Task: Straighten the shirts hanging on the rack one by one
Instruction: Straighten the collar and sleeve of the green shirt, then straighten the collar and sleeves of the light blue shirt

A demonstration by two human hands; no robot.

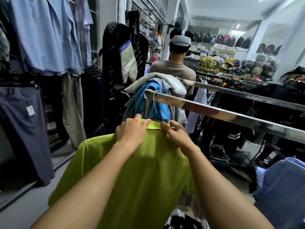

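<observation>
Left hand [130, 130], right hand [175, 135] grip green shirt [142, 176] collar.

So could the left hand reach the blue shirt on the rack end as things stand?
Probably yes: the blue shirt hangs just beyond the left hand, nothing between them, though that hand now holds the green shirt.
</observation>
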